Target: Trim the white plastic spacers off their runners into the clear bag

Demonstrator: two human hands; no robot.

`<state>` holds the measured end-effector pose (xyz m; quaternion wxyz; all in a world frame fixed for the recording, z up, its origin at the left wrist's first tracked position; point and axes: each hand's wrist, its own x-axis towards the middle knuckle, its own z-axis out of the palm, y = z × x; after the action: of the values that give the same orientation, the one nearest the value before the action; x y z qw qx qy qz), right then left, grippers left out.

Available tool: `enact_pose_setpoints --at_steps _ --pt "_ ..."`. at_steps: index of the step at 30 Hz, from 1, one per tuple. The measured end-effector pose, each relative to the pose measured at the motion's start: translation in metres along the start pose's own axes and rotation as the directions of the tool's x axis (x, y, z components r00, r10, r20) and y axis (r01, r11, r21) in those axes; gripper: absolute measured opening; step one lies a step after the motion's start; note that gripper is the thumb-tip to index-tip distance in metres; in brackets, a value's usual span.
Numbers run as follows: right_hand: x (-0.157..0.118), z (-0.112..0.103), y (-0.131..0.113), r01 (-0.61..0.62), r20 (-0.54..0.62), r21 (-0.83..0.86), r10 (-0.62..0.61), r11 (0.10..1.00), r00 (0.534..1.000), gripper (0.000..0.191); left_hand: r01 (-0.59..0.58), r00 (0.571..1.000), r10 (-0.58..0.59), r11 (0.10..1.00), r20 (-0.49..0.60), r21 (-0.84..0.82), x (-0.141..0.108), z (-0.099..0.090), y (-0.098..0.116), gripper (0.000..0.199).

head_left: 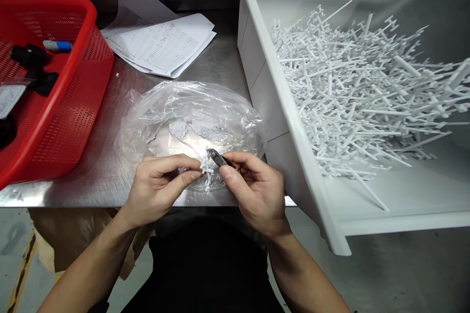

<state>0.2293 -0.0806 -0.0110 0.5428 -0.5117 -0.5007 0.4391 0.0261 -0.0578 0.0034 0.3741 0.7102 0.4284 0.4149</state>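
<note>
Pinching a small white plastic piece point(206, 172) between thumb and forefinger, the left hand point(157, 186) holds it just above the near edge of the steel table point(103, 171). The right hand point(253, 188) is clenched around a small metal cutter point(217, 157), whose dark tip touches the top of the plastic piece. Both hands meet over a clear plastic bag point(191, 117) that lies flat on the table, with a few pale flakes showing inside it. To the right, touching the table's edge, stands a big white bin point(293, 127), tilted toward the person and heaped with white plastic sticks point(360, 88) tangled together. At the far left sits a red basket point(69, 88) with perforated walls; inside it lie a blue-capped marker point(57, 45) and some black items point(35, 66) that are hard to make out. Farther back on the table, between the basket and the bin, rests a loose stack of printed papers point(161, 44), its top sheet folded upward. Below the table's near edge, the person's dark clothing and a bit of grey floor point(385, 274) are visible.
</note>
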Motion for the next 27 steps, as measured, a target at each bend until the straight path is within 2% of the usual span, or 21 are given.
enact_pose_setpoints --at_steps 6,12,20,27 --pt "0.0007 -0.0011 -0.0018 -0.027 0.018 0.003 0.027 1.000 0.999 0.012 -0.006 0.999 0.006 1.000 0.034 -0.007 0.0008 -0.0013 -0.0002 0.013" --pt "0.0027 -0.0043 -0.0046 -0.076 0.094 0.029 0.073 0.997 0.993 0.010 -0.012 0.998 0.014 0.999 0.058 -0.031 0.0024 -0.0019 0.0001 0.016" --pt "0.0006 -0.0010 -0.0008 0.061 0.046 -0.073 -0.058 0.995 0.997 0.014 0.043 0.999 -0.042 0.999 0.021 -0.017 0.0002 -0.0039 -0.0011 0.007" --pt "0.0008 -0.0012 -0.0010 0.123 0.043 -0.174 -0.117 0.977 0.992 0.014 0.072 0.995 -0.071 0.997 0.063 -0.016 0.0011 -0.0070 0.0007 0.006"
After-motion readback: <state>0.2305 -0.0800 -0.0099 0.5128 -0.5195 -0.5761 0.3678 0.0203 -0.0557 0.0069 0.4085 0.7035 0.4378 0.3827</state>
